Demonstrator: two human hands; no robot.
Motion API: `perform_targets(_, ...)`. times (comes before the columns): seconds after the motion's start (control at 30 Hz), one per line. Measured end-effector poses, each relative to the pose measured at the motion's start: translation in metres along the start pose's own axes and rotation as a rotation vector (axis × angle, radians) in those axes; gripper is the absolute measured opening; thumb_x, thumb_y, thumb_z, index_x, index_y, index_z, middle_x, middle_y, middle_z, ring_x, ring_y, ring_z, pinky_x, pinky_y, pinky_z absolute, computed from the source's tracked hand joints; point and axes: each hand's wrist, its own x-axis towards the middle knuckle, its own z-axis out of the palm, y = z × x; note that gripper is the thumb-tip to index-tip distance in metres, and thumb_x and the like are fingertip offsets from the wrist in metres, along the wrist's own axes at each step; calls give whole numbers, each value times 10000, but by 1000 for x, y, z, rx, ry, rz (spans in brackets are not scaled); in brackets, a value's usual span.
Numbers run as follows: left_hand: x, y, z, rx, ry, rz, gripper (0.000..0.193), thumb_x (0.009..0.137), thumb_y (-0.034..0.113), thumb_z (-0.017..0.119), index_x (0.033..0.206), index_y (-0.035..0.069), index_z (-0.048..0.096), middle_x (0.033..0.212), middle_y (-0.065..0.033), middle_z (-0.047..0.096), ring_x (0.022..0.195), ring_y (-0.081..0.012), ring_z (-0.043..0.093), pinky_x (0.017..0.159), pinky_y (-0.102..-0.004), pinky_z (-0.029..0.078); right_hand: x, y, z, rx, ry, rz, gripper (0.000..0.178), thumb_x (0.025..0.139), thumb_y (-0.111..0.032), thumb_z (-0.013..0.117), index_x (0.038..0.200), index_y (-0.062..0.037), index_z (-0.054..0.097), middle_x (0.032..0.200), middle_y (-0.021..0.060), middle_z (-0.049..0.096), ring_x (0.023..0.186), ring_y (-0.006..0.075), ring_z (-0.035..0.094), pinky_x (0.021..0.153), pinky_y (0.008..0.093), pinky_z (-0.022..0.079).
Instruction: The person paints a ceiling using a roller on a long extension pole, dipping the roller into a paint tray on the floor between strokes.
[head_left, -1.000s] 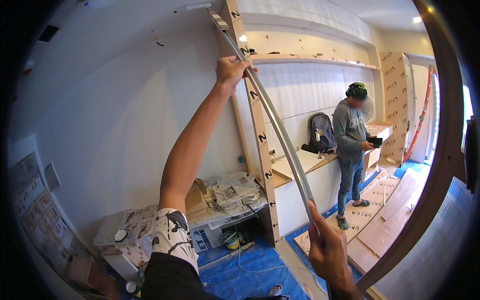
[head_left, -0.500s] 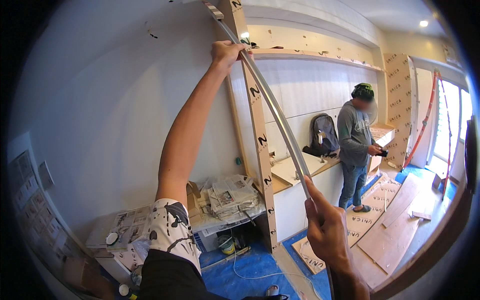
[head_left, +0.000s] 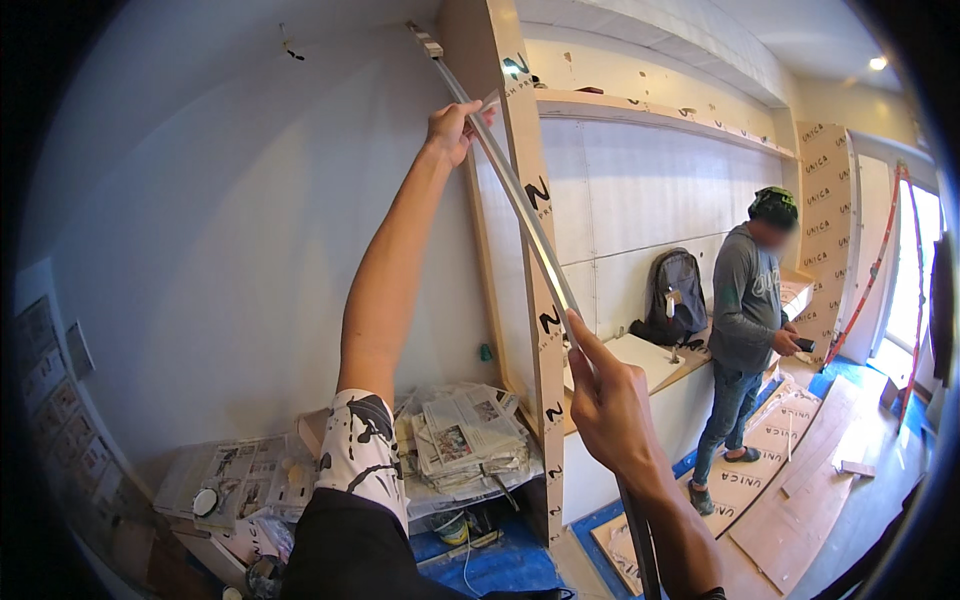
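A long, slim metal pole (head_left: 522, 208) slants across the view, its upper end near the wall by a tall wooden panel. A pale, narrow block (head_left: 429, 44) is at that upper end. My left hand (head_left: 456, 130), arm stretched up, grips the pole near the top. Lower down, my right hand (head_left: 612, 398) is closed around it, with the index finger lying along the metal. Below the right wrist the pole runs on as a dark length. The tall panel (head_left: 538, 270), with printed covering on its edge, stands just right of my left hand.
Newspapers (head_left: 465, 425) are piled on a low ledge below. At right, another person (head_left: 748, 300) stands holding a dark object, beside a backpack (head_left: 675, 295) on the counter. Boards (head_left: 800, 500) cover part of the floor. An orange ladder (head_left: 880, 260) stands farther right.
The view has shifted, so the room appears farther right. The pole's upper end sits slightly lower, left of the panel. Both hands still hold it.
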Motion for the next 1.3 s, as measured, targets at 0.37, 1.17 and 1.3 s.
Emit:
perform_targets(0.37,8,-20,-2,14,-177,78,122,820,-2,583,901,50,508,937,-117,626,1050,-263,648,851,-345,538,16,28,-4,-32,17,-9,419,945,-63,522,1364,-73,503,564,212,467,441,198,436,488,318,388)
perform_targets(1.17,-259,156,187,235,-352,184,313,875,128,568,1149,-22,553,1047,-105,649,1076,-205,636,920,-334,487,-271,-111,-159,74,170,-54,396,930,29,523,1321,-22,552,665,55,505,560,70,366,490,257,338)
perform_targets(1.3,-274,170,208,204,-362,174,299,881,117,566,1143,-27,554,1051,-106,643,1074,-204,635,914,-338,504,-285,-138,-178,-44,111,114,457,906,32,461,1358,-9,508,571,44,473,508,78,412,490,258,315)
